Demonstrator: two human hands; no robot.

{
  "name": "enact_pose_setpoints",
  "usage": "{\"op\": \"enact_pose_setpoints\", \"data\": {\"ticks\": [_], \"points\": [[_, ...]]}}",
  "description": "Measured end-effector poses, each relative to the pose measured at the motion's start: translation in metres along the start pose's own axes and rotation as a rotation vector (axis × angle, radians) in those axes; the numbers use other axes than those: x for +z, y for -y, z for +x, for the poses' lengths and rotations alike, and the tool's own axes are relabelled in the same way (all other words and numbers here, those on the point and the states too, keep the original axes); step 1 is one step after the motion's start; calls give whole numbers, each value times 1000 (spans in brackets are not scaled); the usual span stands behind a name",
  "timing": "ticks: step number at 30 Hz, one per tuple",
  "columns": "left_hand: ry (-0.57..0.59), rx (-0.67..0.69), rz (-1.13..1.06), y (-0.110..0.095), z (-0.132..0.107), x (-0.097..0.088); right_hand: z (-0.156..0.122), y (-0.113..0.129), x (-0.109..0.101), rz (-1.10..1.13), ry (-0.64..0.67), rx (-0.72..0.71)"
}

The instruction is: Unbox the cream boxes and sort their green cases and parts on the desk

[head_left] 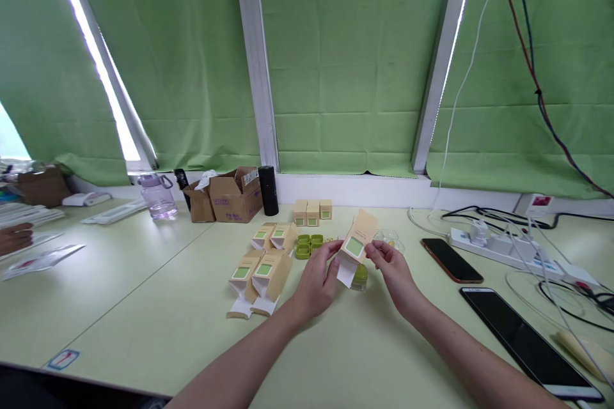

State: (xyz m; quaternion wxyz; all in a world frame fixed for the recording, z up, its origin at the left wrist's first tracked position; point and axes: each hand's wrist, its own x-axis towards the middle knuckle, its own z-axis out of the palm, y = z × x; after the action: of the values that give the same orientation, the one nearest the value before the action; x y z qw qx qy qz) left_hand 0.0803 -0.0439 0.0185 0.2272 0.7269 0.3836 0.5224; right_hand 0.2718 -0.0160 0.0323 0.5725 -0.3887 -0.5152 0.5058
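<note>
A small tan cardboard box (361, 233) with a green square on it is held up between my two hands, its white flap hanging open below. My left hand (317, 275) grips its left side, and the fingers of my right hand (391, 268) pinch its right edge. Under it on the table sits a green container with a clear base (359, 277), partly hidden by the box. Several like boxes (269, 268) lie to the left, the front ones with flaps open. Behind my left hand stand small green containers (303, 246). Clear plastic pieces (389, 239) lie behind my right hand.
Closed small boxes (313, 212) stand at the back, near a black cylinder (268, 190) and a brown carton (235, 197). A phone (451, 260), a tablet (525, 339) and a power strip (508, 252) with cables lie right. Another person's hand (15, 238) shows far left.
</note>
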Motion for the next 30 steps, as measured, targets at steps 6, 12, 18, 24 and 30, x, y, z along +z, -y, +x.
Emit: {"op": "enact_pose_setpoints", "data": {"ticks": [6,12,18,24,30], "points": [[-73,-1,11,4,0,3,1,-3,1,8,12,-5],[-90,-46,-74,0,4,6,2,-7,2,-7,42,-19],[-51,-122,-205,-7,3,6,1,-2,1,-29,69,-46],[23,-183,-300,-11,0,7,-1,2,1,-56,108,-31],[55,-119,-410,-11,5,1,-2,1,0,-40,84,-42]]}}
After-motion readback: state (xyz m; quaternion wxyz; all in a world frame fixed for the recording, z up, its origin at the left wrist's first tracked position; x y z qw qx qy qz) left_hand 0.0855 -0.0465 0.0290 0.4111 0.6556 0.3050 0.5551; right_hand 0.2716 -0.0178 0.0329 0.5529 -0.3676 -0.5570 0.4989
